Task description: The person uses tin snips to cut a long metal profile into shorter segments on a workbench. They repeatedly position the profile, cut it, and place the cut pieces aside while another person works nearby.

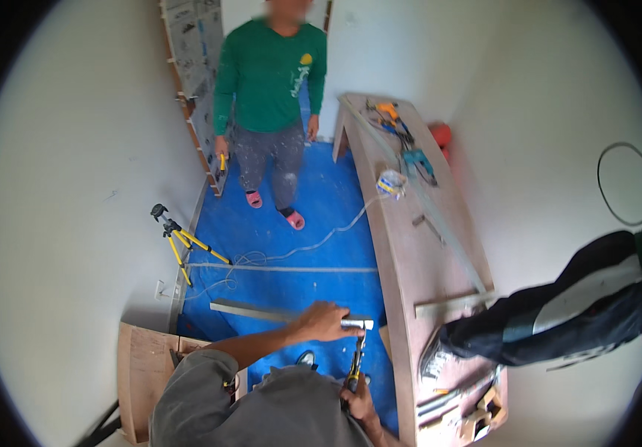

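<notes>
My left hand (322,322) is closed around a long, pale metal channel (250,311), which runs off to the left above the blue floor. Its bright cut end (358,324) sticks out past my fingers. In my right hand (360,402) is a pair of snips (356,365) with dark and yellow handles, held upright. The head of the snips meets the underside of the channel's end; whether the jaws bite on it is too small to tell. Part of the channel is hidden behind my left hand.
A person in green (272,82) stands ahead. A yellow-legged tripod (179,235) stands left, near a loose white cable (313,246). On the right, a long wooden bench (399,298) bears power tools (418,164), a tub (391,183) and another person's leg (559,305). A wooden cabinet (142,372) stands lower left.
</notes>
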`<state>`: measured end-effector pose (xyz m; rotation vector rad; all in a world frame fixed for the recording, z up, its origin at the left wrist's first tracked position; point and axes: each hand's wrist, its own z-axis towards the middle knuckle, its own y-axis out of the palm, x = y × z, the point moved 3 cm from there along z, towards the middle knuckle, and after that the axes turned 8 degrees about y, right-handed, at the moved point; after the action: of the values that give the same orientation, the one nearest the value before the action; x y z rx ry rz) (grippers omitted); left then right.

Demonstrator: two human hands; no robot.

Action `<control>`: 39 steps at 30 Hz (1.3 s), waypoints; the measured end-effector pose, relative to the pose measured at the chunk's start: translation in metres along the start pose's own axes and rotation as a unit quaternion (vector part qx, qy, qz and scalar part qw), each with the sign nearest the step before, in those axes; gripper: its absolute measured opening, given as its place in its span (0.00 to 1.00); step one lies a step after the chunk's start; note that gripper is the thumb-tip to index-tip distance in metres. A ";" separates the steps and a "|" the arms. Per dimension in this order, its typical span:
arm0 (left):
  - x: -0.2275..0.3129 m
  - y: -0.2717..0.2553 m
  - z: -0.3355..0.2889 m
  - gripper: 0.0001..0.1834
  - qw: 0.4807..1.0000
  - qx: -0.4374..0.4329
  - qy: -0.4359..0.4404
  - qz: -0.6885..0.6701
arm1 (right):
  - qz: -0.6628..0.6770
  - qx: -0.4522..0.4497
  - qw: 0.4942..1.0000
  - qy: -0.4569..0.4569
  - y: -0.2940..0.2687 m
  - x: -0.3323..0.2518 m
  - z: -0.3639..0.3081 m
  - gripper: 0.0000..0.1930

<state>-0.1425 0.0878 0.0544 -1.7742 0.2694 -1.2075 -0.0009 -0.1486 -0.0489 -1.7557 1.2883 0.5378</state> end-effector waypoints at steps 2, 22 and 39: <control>0.002 -0.003 0.001 0.43 1.000 0.002 -0.010 -0.004 | 0.012 -0.034 0.998 0.055 -0.002 -0.004 -0.004 0.41; 0.034 -0.020 -0.009 0.37 0.992 0.081 0.080 0.046 | 0.074 0.045 0.996 -0.035 -0.013 -0.057 -0.038 0.39; 0.003 0.017 0.087 0.38 0.997 -0.034 0.066 0.000 | 0.096 0.059 0.991 0.079 -0.050 -0.039 0.001 0.38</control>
<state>-0.0646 0.1272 0.0365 -1.7556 0.3916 -1.3319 0.0308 -0.1222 0.0001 -1.6119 1.5787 0.4260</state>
